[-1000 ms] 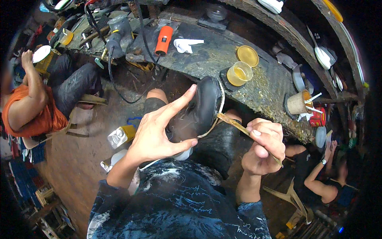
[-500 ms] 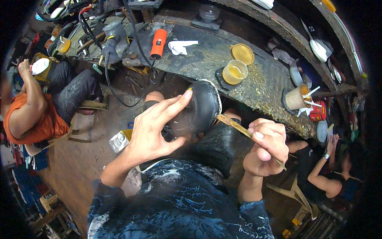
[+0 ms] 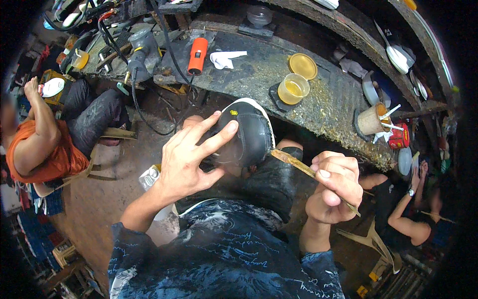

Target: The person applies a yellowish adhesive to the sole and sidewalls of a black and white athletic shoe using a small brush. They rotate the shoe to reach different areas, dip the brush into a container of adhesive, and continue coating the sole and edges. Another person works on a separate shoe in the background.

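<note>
One black shoe (image 3: 251,132), white-edged, sits above the lap (image 3: 274,189), left hand (image 3: 191,157) spread against it; one flat wooden stick (image 3: 294,163) is pinched in the right hand (image 3: 336,187), tip at the shoe's edge; one clear cup (image 3: 294,89) stands on the workbench (image 3: 234,82).

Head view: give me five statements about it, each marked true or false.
1. The right grip holds a flat brown stick. True.
2. The left grip touches a black shoe. True.
3. An orange tool lies on the workbench. True.
4. The stick lies on the workbench. False: the right grip has it.
5. A lid covers the tub. False: the tub is open, and a round lid lies beside it.
</note>
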### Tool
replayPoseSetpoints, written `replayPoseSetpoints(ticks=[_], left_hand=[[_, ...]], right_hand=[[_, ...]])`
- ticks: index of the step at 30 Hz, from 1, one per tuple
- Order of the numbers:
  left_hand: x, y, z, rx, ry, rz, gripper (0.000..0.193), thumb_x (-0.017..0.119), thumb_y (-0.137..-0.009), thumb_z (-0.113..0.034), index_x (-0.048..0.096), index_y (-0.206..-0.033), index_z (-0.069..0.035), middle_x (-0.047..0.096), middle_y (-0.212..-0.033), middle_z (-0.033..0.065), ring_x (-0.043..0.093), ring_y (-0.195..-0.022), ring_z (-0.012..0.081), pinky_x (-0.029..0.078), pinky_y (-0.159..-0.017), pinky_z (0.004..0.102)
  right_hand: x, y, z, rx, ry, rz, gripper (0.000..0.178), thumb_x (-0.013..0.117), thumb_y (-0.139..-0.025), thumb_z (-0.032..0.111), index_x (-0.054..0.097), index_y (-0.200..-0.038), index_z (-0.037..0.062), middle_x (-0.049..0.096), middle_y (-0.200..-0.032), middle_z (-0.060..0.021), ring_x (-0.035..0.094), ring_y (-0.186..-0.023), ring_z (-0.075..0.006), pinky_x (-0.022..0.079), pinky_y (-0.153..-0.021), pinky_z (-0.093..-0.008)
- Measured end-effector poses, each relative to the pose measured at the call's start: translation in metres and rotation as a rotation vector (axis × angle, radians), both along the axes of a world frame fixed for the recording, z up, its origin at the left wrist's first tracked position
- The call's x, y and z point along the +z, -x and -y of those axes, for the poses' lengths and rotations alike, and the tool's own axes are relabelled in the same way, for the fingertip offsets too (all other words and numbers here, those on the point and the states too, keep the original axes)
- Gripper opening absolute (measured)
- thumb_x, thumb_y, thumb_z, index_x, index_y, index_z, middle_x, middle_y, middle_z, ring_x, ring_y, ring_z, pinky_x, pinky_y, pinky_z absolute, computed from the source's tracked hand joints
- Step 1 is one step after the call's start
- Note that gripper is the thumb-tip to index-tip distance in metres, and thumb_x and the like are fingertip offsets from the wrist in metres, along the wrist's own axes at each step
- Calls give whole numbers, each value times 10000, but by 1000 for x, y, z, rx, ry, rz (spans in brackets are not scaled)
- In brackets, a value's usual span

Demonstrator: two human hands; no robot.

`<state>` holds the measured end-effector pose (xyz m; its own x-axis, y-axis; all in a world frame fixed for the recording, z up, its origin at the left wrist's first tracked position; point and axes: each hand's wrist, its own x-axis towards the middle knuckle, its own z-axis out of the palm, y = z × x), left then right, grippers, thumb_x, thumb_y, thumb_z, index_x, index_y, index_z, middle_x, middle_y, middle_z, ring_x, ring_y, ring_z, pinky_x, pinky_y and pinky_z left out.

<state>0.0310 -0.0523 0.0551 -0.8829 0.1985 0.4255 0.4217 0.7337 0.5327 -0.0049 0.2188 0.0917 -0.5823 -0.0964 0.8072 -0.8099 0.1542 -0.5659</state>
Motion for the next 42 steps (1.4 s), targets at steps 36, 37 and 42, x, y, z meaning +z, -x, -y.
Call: replayPoseSetpoints(ticks=[36, 37, 42], left_hand=[[-2, -2, 0, -63, 34, 70, 935, 858, -618, -160, 595, -1502, -313, 623, -1454, 165, 688, -1123, 347, 550, -964, 426], [-2, -2, 0, -66, 27, 79, 934, 856, -623, -162, 591, -1506, -306, 623, -1454, 164, 688, -1121, 348, 551, -962, 425], [-6, -2, -3, -74, -15, 103, 942, 861, -622, -163, 582, -1516, -259, 627, -1449, 161, 693, -1103, 345, 552, -948, 421]], right_hand=[[-1, -4, -10, 7, -75, 59, 394, 721, -964, 394, 739, -983, 1, 705, -795, -103, 673, -751, -286, 573, -715, -385], [-2, -6, -10, -15, -74, 58, 408, 714, -963, 416, 739, -986, 10, 710, -806, -98, 675, -763, -288, 572, -722, -383], [-7, -10, -14, 49, -60, 75, 417, 713, -970, 421, 738, -995, 6, 721, -829, -102, 668, -784, -278, 564, -717, -392]])
